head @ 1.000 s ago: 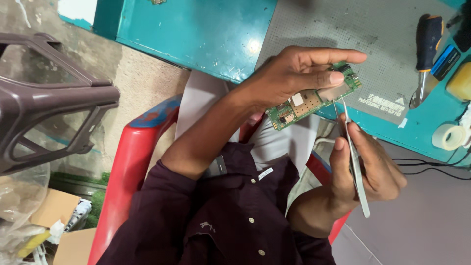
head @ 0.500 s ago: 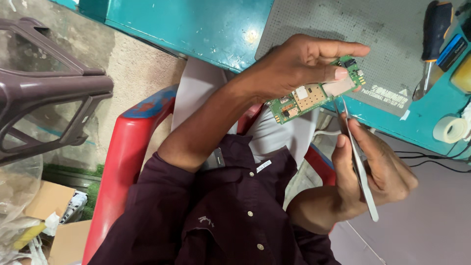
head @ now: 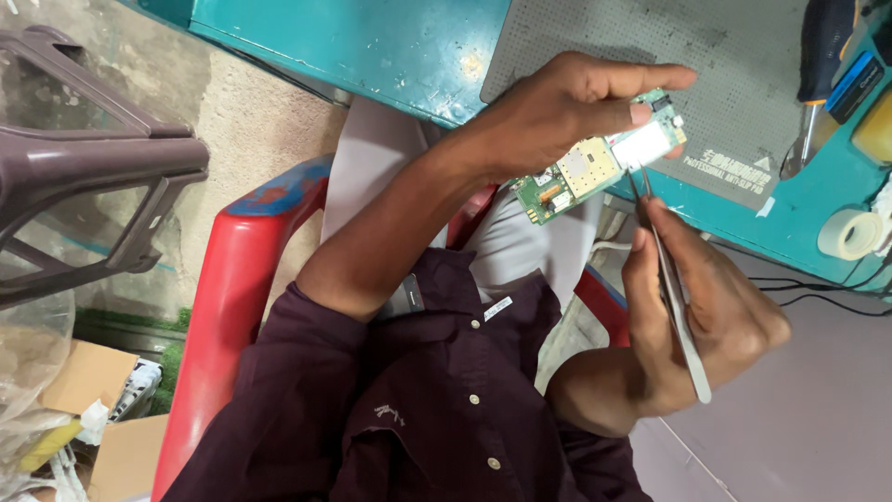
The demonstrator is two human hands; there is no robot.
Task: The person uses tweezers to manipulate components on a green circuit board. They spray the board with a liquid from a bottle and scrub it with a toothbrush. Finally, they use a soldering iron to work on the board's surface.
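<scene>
Green circuit board [head: 595, 172] pinched in your left hand [head: 567, 102], long axis slanting up to the right.
Your right hand [head: 706, 307], closed on steel tweezers [head: 671, 288], sits just below it, tips touching the board's lower edge.

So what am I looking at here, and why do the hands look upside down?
The camera sits on a person's head and looks down, so you see their own arms and lap. The left hand holds a small green circuit board. The right hand holds metal tweezers, tips touching the board. In front is a teal workbench with a grey mat, a screwdriver and a tape roll. The person sits in a red chair.
</scene>
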